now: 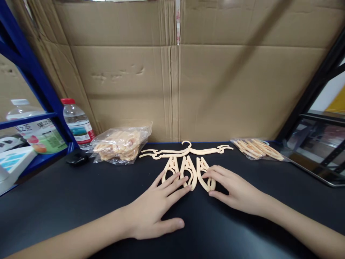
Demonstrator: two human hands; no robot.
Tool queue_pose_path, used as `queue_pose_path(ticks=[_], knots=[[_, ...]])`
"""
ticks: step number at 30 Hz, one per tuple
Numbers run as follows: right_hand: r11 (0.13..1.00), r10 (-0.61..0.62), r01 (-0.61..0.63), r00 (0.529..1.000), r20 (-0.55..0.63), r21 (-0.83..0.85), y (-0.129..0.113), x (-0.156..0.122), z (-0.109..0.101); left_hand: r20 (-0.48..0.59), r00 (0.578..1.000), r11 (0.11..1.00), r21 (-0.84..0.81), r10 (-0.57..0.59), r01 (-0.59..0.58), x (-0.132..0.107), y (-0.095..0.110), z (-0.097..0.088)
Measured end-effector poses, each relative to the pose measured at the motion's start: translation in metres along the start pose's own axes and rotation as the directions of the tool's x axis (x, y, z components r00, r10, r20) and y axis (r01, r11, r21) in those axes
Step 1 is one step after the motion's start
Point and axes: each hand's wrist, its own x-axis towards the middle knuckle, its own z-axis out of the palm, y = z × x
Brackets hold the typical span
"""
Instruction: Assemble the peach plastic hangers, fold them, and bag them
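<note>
My left hand (155, 208) lies flat and open on the black table (67, 201), its fingertips touching the left of three folded peach plastic hangers (190, 171). Open too, my right hand (233, 190) rests with its fingers spread over the rightmost folded hanger (206, 176). Behind these, a few unfolded peach hangers (185, 150) lie spread across the table, hooks toward the cardboard wall.
A clear bag of peach hangers (121, 145) sits at the back left, another bag (257, 148) at the back right. A water bottle (78, 124) and a black object (77, 158) stand by the blue shelf frame (32, 68). Cardboard (175, 72) closes off the back.
</note>
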Motion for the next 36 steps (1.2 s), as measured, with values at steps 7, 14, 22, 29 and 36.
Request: queue_pose_path(ticks=[7,14,22,29,36], knots=[[0.988,-0.073,0.072,0.997,0.001,-0.134,0.001,0.001,0.003,0.007,1.0,1.0,-0.019,0.016,-0.016,0.0,0.0,-0.004],[0.992,-0.105,0.106,0.994,0.014,-0.075,0.001,0.001,0.003,0.027,0.999,0.999,-0.026,0.019,-0.018,-0.001,0.001,-0.005],[0.995,-0.097,0.097,0.995,0.031,-0.022,0.001,0.0,0.005,0.023,0.999,0.999,-0.032,0.024,-0.023,0.0,0.001,-0.005],[0.996,-0.087,0.086,0.996,-0.022,-0.03,0.003,0.0,0.003,-0.128,0.992,0.999,-0.04,-0.016,0.011,0.0,-0.003,0.008],[0.995,0.009,0.019,0.96,-0.279,0.097,0.021,0.006,-0.002,-0.446,0.871,0.973,-0.19,-0.204,0.131,0.004,-0.032,-0.002]])
